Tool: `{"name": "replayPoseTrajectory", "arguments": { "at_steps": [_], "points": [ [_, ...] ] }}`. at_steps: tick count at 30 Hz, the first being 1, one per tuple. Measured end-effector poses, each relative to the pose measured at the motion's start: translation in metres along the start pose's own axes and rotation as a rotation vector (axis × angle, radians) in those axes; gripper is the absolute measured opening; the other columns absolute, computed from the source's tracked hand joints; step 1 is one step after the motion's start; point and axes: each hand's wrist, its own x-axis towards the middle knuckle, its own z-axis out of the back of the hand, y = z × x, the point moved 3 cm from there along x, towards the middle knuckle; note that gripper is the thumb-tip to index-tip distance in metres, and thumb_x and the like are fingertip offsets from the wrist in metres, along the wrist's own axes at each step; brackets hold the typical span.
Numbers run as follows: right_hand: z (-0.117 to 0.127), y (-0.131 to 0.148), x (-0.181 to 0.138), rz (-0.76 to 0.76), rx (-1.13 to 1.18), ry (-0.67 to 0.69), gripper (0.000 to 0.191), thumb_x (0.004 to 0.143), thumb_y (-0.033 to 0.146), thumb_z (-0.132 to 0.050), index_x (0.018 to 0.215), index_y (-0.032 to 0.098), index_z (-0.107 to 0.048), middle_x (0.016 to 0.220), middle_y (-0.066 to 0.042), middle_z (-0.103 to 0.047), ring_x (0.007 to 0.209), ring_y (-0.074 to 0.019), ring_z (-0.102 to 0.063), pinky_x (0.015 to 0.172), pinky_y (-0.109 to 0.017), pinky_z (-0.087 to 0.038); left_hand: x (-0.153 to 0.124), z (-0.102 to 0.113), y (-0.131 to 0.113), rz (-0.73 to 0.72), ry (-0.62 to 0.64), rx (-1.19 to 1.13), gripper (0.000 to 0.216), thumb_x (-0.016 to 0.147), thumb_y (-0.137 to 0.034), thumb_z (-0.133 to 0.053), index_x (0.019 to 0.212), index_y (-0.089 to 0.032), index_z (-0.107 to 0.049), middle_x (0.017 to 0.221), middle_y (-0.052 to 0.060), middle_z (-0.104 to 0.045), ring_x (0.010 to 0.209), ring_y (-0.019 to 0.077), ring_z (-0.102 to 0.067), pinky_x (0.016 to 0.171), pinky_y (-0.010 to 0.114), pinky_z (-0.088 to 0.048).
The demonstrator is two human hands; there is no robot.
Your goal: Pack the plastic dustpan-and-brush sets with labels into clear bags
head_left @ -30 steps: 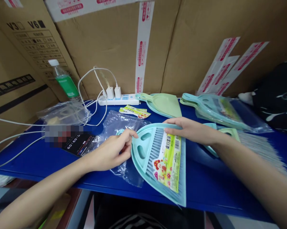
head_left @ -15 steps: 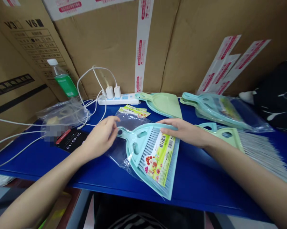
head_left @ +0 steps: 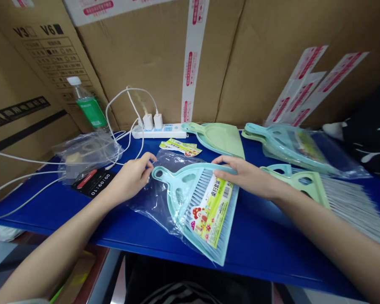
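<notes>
A light-blue dustpan point(head_left: 159, 174) with a matching brush point(head_left: 194, 195) nested in it lies on the blue table, handle to the left. A printed card point(head_left: 212, 213) with mushrooms and flowers rests over the bristles. My right hand point(head_left: 245, 175) is closed on the dustpan's far right rim, thumb on top near the card. Just left of the handle end, my left hand point(head_left: 135, 175) has its fingers pinched at the edge of a clear plastic bag point(head_left: 152, 207). The bag spreads beneath and around the dustpan; the exact pinch point is hard to see.
Behind lie loose cards point(head_left: 180, 147), stacked dustpans point(head_left: 223, 139) and a power strip point(head_left: 161, 131) with cables. Bagged sets point(head_left: 291, 141) and brushes point(head_left: 306, 183) are on the right. A phone point(head_left: 96, 182), crumpled bag point(head_left: 88, 145) and bottle point(head_left: 91, 110) stand left.
My left hand has drawn slightly left, away from the handle, and the bag's film has shifted left with it. The handle end shows more plainly. My right hand keeps its hold.
</notes>
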Motion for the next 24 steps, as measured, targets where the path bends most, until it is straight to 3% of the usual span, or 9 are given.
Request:
{"name": "replayPoseTrajectory", "arguments": {
  "at_steps": [5,15,24],
  "points": [
    [-0.0028,0.0013,0.0010,-0.012,0.020,0.030,0.040,0.070,0.059,-0.059,0.090,0.025,-0.055,0.095,-0.006,-0.069,0.089,-0.0258,-0.064,0.075,-0.039,-0.050,0.0019,0.0009,0.0027,0.033,0.007,-0.137,0.015,0.084,-0.020,-0.043,0.099,-0.021,-0.046,0.075,-0.003,-0.063,0.053,0.0118,-0.064,0.055,0.024,-0.048],
    [-0.0031,-0.0042,0.0078,0.111,-0.077,-0.089,0.037,0.075,0.061,-0.051,0.083,0.025,-0.057,0.093,-0.005,-0.069,0.087,-0.0241,-0.062,0.074,-0.037,-0.046,0.0022,0.0057,0.0026,0.070,-0.024,-0.290,0.014,0.080,-0.021,-0.048,0.093,-0.022,-0.043,0.080,-0.002,-0.064,0.049,0.0097,-0.064,0.047,0.020,-0.047],
    [-0.0029,0.0018,0.0050,0.085,-0.112,-0.095,0.057,0.074,0.078,-0.042,0.079,0.024,-0.060,0.087,-0.007,-0.066,0.085,-0.0246,-0.059,0.075,-0.038,-0.044,0.0068,-0.0020,0.0081,0.099,0.047,-0.339,0.015,0.080,-0.028,-0.051,0.087,-0.023,-0.039,0.067,-0.006,-0.059,0.046,0.0111,-0.062,0.045,0.021,-0.045]
  ]
}}
